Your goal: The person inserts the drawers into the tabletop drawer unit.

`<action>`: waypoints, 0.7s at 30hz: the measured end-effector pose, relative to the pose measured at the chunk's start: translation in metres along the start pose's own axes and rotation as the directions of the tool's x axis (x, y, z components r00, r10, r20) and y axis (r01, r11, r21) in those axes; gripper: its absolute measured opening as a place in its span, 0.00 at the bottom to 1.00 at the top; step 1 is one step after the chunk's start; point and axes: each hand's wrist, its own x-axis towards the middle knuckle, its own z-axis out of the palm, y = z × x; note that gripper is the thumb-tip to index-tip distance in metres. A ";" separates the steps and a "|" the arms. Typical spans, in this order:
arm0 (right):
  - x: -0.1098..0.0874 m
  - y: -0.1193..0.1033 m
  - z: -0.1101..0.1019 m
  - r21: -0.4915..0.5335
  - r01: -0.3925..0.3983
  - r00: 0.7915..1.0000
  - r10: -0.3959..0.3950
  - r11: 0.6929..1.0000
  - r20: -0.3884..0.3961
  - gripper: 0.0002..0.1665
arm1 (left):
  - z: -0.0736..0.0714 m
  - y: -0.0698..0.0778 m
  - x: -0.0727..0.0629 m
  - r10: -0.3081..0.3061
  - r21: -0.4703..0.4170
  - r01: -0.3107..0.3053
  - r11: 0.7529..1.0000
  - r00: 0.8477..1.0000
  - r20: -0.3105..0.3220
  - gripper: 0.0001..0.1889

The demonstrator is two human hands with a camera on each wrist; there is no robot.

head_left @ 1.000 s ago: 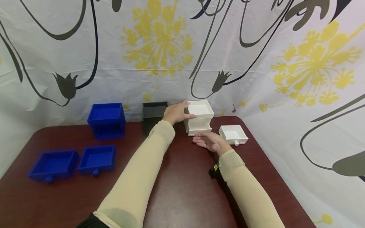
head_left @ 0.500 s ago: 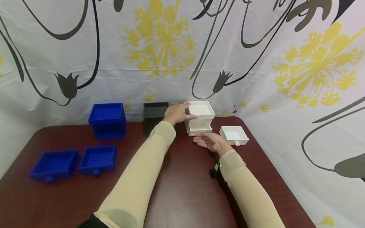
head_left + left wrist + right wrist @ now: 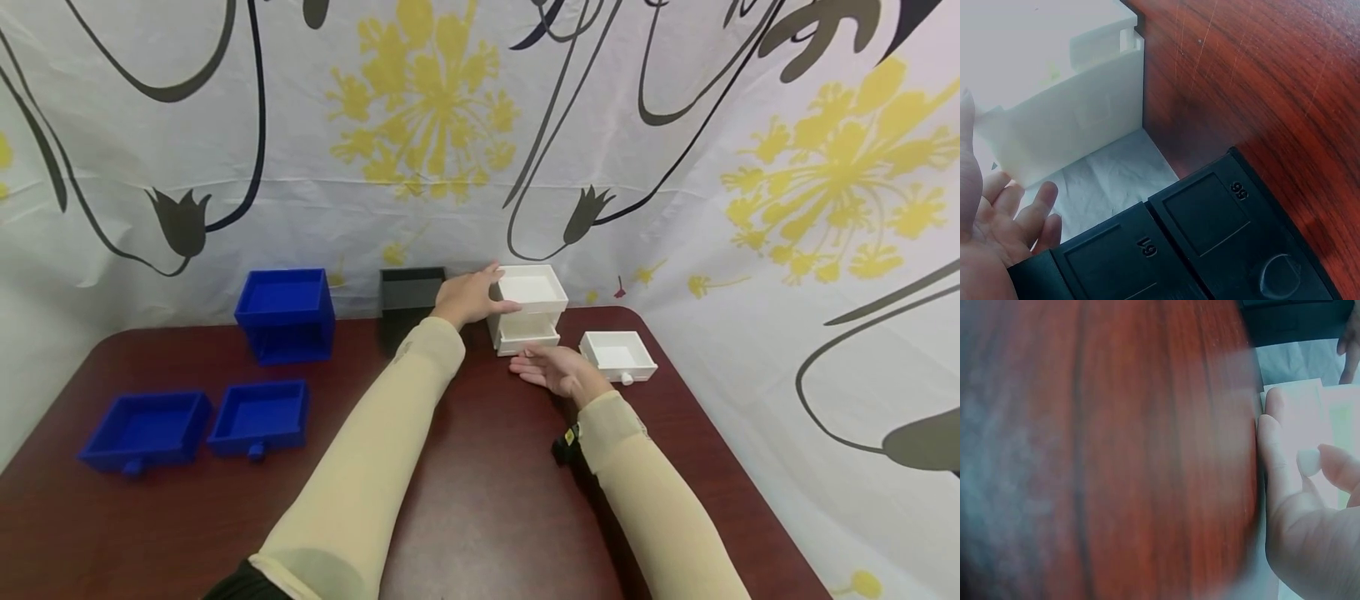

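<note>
The white cabinet (image 3: pixel 531 287) stands upright at the far side of the table (image 3: pixel 480 517); its lower drawer (image 3: pixel 528 342) sits in the lower bay, front edge slightly proud, with a gap above it.

Left hand (image 3: pixel 467 297): positioned at the upper left of the white cabinet; thumb and index finger are spread wide and hold the cabinet, the thumb at its front edge, the index fingertip at its rear corner; the remaining fingers are loosely bent beside the cabinet's rear end, as the left wrist view shows.

Right hand (image 3: pixel 558 372): positioned directly in front of the white cabinet, palm toward the wearer; the thumb tip meets the knob (image 3: pixel 1309 462) of the lower drawer and appears to pinch it against a partly hidden finger; two other fingers extend nearly straight along the drawer front.

Relative to the white cabinet: the loose white drawer (image 3: pixel 618 356) lies just to the right, knob toward the wearer; the black cabinet (image 3: pixel 411 290) stands just to the left; the blue cabinet (image 3: pixel 285 312) stands farther left; two blue drawers (image 3: pixel 261 417) lie left and nearer the wearer.
</note>
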 end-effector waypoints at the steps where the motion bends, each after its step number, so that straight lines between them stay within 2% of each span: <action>1: 0.000 0.000 0.000 0.000 0.001 1.000 -0.001 1.000 0.004 0.25 | -0.001 0.000 0.000 0.000 -0.004 0.000 1.000 1.000 -0.001 0.50; 10: -0.001 0.000 0.000 -0.001 0.012 1.000 -0.012 1.000 0.023 0.24 | -0.001 0.000 -0.001 0.013 -0.006 -0.013 1.000 1.000 -0.001 0.49; 21: 0.007 -0.002 -0.002 -0.005 0.001 1.000 -0.001 1.000 0.002 0.22 | -0.001 0.000 -0.001 0.011 -0.008 -0.011 1.000 1.000 -0.004 0.50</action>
